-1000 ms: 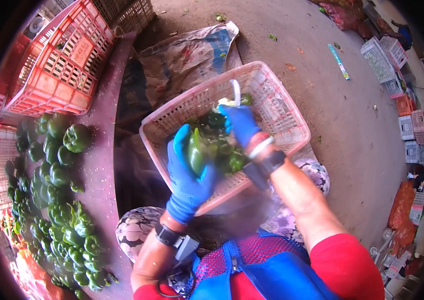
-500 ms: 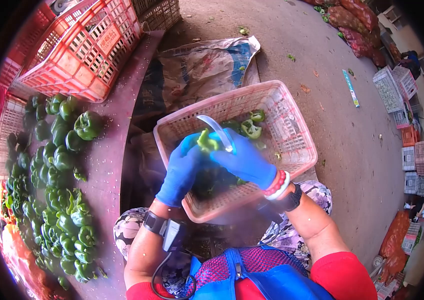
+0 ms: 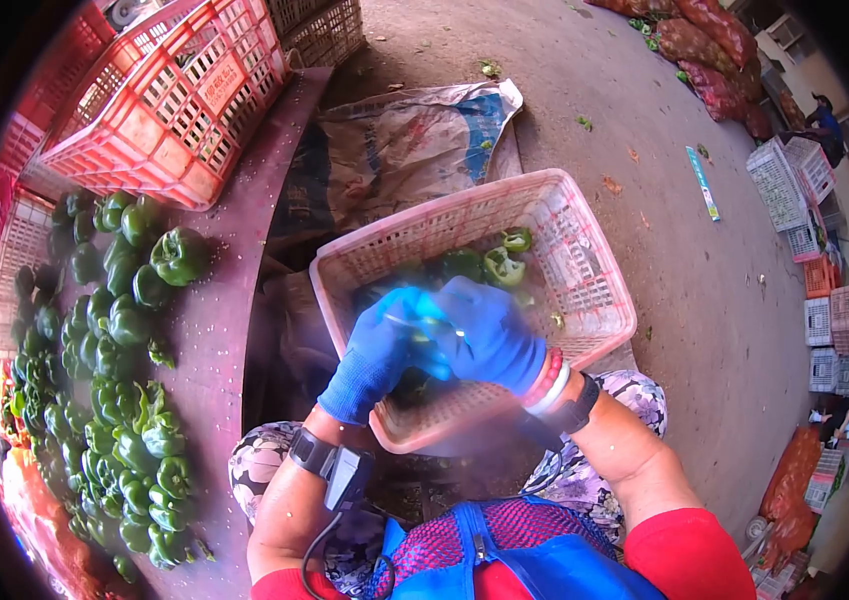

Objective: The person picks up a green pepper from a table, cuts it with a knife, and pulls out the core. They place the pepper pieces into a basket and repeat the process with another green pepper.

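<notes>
Both of my hands wear blue gloves and meet over the near part of a pink plastic crate point(image 3: 399, 432). My left hand point(image 3: 376, 350) is closed around a green pepper point(image 3: 428, 328), mostly covered by the fingers. Closed on a small knife, my right hand point(image 3: 492, 335) presses close against the left; the blade is largely hidden and blurred. Inside the crate, a cut green pepper piece point(image 3: 504, 267) lies beyond my hands, with darker green peppers point(image 3: 461, 264) beside it.
Many green bell peppers point(image 3: 127, 322) lie on the purplish board point(image 3: 229, 290) to the left. A red crate point(image 3: 169, 130) stands on its far end. A worn sack point(image 3: 394, 150) lies beyond the pink crate. Stacked crates point(image 3: 777, 185) and filled mesh sacks point(image 3: 689, 50) line the right.
The right hand has turned inward and the knife's curved blade, raised before, has come down between the hands. The pepper is now more covered by the fingers.
</notes>
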The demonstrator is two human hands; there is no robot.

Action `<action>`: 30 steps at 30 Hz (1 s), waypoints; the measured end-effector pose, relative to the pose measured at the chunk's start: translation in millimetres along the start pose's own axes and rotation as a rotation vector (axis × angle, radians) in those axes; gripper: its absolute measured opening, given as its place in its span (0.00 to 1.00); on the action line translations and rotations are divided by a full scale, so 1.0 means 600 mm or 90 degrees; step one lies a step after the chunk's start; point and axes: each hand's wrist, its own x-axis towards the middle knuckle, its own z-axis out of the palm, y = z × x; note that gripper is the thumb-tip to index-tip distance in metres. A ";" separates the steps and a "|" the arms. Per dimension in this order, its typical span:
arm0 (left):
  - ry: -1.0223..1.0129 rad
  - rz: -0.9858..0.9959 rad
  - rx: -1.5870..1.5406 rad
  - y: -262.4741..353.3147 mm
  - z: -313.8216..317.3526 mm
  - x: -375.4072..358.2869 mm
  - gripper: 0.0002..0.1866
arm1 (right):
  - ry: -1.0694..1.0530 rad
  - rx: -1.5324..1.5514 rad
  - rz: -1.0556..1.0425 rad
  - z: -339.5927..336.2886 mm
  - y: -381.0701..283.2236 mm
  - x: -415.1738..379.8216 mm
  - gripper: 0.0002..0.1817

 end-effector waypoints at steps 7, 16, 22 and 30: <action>0.031 0.090 -0.162 0.008 0.022 0.003 0.23 | 0.142 0.100 0.005 0.011 -0.009 0.011 0.13; 0.087 0.033 -0.174 0.028 -0.007 0.004 0.30 | 0.266 0.527 0.434 -0.008 0.015 0.009 0.09; 0.162 0.286 0.684 0.027 -0.004 -0.009 0.36 | 0.141 0.395 0.588 -0.024 0.014 0.017 0.11; 0.039 0.150 0.012 0.086 0.018 -0.076 0.25 | 0.032 0.996 0.662 -0.026 0.051 0.017 0.19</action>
